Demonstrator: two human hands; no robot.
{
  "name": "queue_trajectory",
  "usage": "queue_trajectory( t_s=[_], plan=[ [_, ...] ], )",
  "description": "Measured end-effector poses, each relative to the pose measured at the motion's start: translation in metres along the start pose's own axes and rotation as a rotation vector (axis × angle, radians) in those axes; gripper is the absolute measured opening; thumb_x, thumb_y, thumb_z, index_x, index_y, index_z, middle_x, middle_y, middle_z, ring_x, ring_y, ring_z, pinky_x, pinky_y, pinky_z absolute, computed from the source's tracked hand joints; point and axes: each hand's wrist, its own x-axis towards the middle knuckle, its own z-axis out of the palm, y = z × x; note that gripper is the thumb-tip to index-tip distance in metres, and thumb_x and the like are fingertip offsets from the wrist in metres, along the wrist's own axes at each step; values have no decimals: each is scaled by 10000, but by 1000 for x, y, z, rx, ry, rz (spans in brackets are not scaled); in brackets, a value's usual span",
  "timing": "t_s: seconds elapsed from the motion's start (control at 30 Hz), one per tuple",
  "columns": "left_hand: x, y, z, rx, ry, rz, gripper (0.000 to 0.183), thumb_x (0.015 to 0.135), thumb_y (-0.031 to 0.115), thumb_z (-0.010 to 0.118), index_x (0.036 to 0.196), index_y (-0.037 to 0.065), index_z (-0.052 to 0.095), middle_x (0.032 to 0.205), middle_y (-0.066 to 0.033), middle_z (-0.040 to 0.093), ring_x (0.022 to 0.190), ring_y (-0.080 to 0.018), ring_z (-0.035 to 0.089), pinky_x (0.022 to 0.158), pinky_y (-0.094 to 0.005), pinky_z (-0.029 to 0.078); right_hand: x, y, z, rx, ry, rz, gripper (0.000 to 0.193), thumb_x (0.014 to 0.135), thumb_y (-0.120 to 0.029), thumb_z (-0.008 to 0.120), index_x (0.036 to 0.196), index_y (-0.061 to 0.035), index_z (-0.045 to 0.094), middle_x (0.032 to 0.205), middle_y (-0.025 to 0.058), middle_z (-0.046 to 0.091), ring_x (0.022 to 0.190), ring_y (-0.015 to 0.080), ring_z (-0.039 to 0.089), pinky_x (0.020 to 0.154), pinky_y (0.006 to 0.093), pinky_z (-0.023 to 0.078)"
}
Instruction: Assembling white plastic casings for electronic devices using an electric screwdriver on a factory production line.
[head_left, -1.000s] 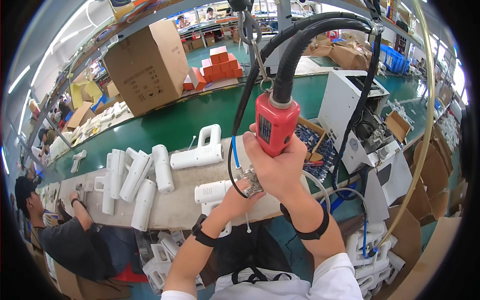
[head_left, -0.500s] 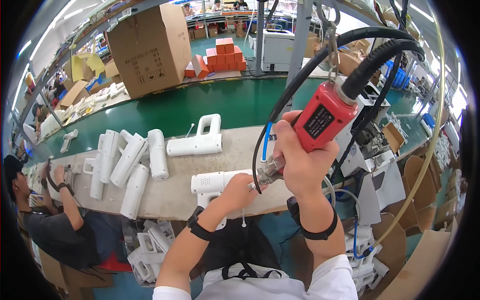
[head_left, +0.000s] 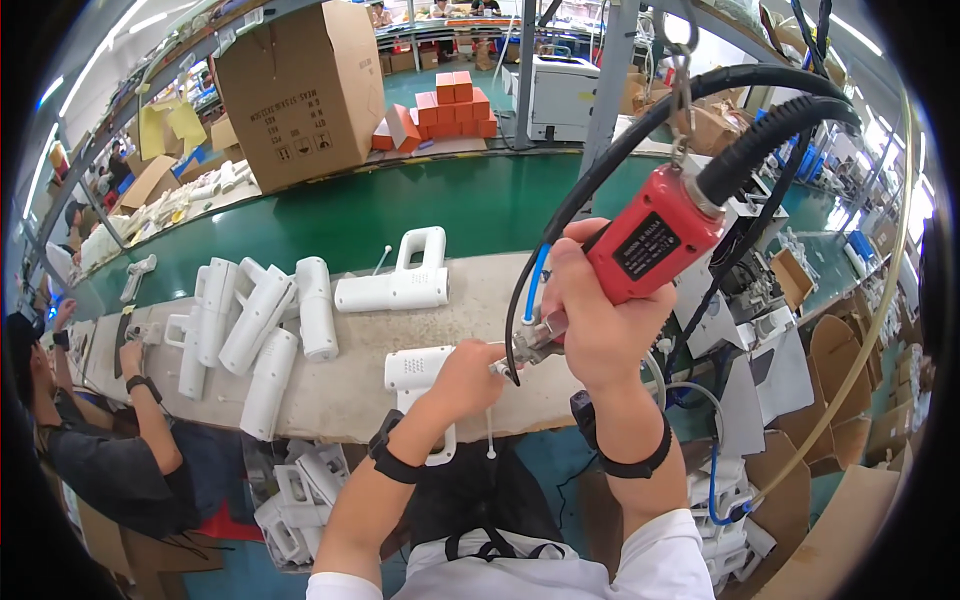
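My right hand [head_left: 612, 330] is wrapped around a red electric screwdriver [head_left: 652, 235], which hangs from a chain and has a thick black cable at its top. Its metal nose [head_left: 540, 337] points down and left. The fingertips of my left hand [head_left: 462, 382] are pinched together right by that nose; whatever is between them is too small to make out. Beneath my left hand lies a white plastic housing with a handle [head_left: 412, 368], partly covered by the hand. Another white housing [head_left: 395, 290] rests on its side farther back on the bench.
Several white housings [head_left: 262, 318] lie at the left of the bench [head_left: 350, 395]. Behind runs a green conveyor belt [head_left: 400, 205], with a large carton [head_left: 300, 100] and orange boxes [head_left: 455, 110] beyond. A co-worker [head_left: 110, 450] sits at the left. A hose [head_left: 865, 330] hangs at the right.
My left hand has risen slightly and covers more of the housing under it. The screwdriver has shifted a little to the right. The co-worker has leaned left and raised one hand.
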Motion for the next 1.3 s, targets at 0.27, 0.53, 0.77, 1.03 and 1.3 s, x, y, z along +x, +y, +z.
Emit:
queue_trajectory(
  t_s=[0.27,0.53,0.77,1.03,1.3],
  plan=[
    [10,-26,3,211,150,142,368,654,163,746,1005,71,680,906,-125,674,870,-316,621,927,-403,414,2,41,5,-82,-32,-43,91,830,-6,676,894,23,619,615,17,586,467,62,531,421,202,392],
    [32,-27,-3,627,-469,-284,744,628,573,752,1078,-8,637,1037,-142,645,963,-292,635,873,-393,484,0,93,0,-113,-10,-13,73,840,-30,675,866,12,621,613,-1,578,477,53,521,450,197,402],
    [31,-29,-2,665,-382,-230,622,671,546,722,1015,31,666,988,-135,672,949,-290,647,807,-391,518,-7,115,3,-160,-36,69,89,842,-77,689,848,-15,625,645,-5,582,530,52,533,492,210,420],
    [33,-37,4,531,-366,-293,640,675,481,745,1117,39,605,1006,-157,666,962,-307,642,813,-396,520,-6,118,5,-185,-35,-57,81,843,-44,677,834,-15,602,660,-7,574,567,48,527,518,203,424],
    [38,-66,9,622,-258,-98,640,642,516,759,1011,12,618,981,-145,653,948,-311,634,831,-400,512,-1,56,-1,-84,-59,-46,70,843,-17,654,855,7,590,621,23,576,478,70,532,443,215,414]
  ],
)
